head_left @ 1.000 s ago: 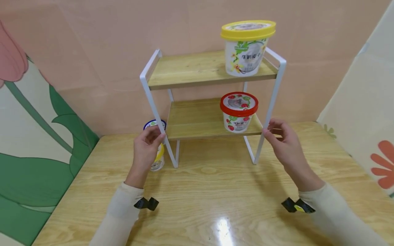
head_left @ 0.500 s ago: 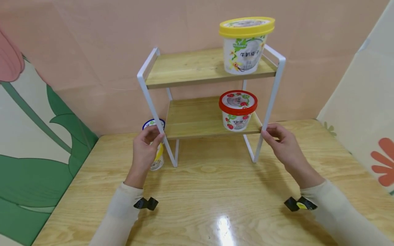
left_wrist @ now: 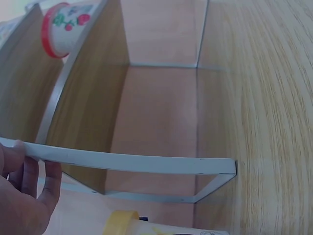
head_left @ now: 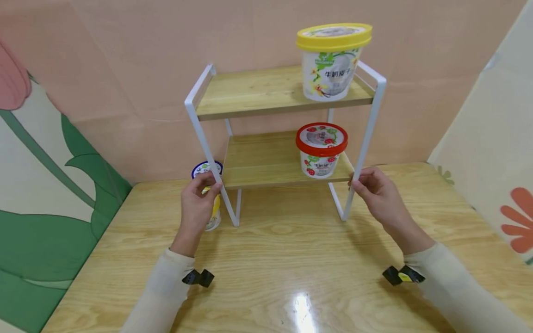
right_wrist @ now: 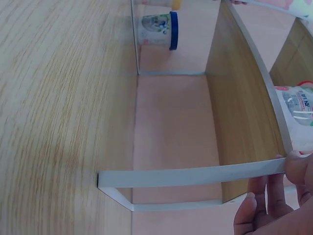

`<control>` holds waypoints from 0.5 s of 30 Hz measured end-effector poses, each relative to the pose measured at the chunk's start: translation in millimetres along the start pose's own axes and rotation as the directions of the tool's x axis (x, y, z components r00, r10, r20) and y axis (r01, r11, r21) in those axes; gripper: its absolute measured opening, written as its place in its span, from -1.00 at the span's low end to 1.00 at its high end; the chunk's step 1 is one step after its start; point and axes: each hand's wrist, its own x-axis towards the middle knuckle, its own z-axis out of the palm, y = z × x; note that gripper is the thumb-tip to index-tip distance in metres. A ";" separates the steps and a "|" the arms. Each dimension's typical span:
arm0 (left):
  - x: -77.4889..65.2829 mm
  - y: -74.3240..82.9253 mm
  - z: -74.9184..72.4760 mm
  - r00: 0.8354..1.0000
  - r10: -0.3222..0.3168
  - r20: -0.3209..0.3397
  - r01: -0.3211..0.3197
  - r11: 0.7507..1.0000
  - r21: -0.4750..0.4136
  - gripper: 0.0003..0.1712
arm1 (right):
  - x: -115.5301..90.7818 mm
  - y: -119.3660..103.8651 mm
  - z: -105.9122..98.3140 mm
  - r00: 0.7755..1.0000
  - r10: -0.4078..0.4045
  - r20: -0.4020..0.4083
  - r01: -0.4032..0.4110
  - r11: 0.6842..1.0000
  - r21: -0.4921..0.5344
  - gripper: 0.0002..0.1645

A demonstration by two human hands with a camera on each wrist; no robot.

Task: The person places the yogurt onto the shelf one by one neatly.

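A two-tier wooden shelf rack (head_left: 258,159) with a white metal frame stands on the table. My left hand (head_left: 195,203) pinches its left front leg between thumb and fingers, level with the lower board. On the right front leg, my right hand (head_left: 383,199) does the same at a similar height. A large yellow-lidded paper tub (head_left: 331,76) sits upright at the right of the top board. Below it, a red-lidded tub (head_left: 320,150) rests on the lower board. Both wrist views show fingers curled round the white frame (left_wrist: 132,161).
Left of the rack, partly behind my left hand, stand a blue-lidded tub (head_left: 202,167) and a small yellow-lidded tub (head_left: 213,221). A pink backdrop (head_left: 137,92) lies behind the wooden table (head_left: 266,273). Flower-printed panels flank both sides.
The view has shifted slightly, with the rack a little further left in it. My right thumb has slid across the leg, and a fingertip now shows on its inner side.
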 end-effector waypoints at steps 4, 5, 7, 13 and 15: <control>-0.8 -1.0 0.3 1.000 0.009 0.002 -0.009 1.000 -0.003 -0.71 | 0.6 1.2 -1.6 1.000 -0.005 0.021 0.004 0.998 0.055 -0.85; -0.9 -1.1 0.3 1.000 0.008 0.003 -0.008 1.000 -0.001 -0.72 | 0.7 1.3 -2.2 1.000 -0.004 0.028 0.002 0.997 0.075 -0.85; -1.4 -1.0 0.2 1.000 0.006 0.004 -0.006 1.000 0.008 -0.72 | 1.0 1.5 -3.4 0.999 -0.001 0.045 -0.005 0.993 0.120 -0.85; -2.1 3.0 -1.8 1.000 -0.024 -0.003 0.024 0.998 0.064 -0.73 | 3.0 1.9 -4.4 0.996 -0.017 0.089 -0.003 0.977 0.215 -0.84; -2.3 3.9 -1.2 1.000 -0.028 0.003 0.028 0.997 0.075 -0.72 | 2.2 2.0 -5.8 0.995 -0.017 0.094 -0.003 0.977 0.214 -0.84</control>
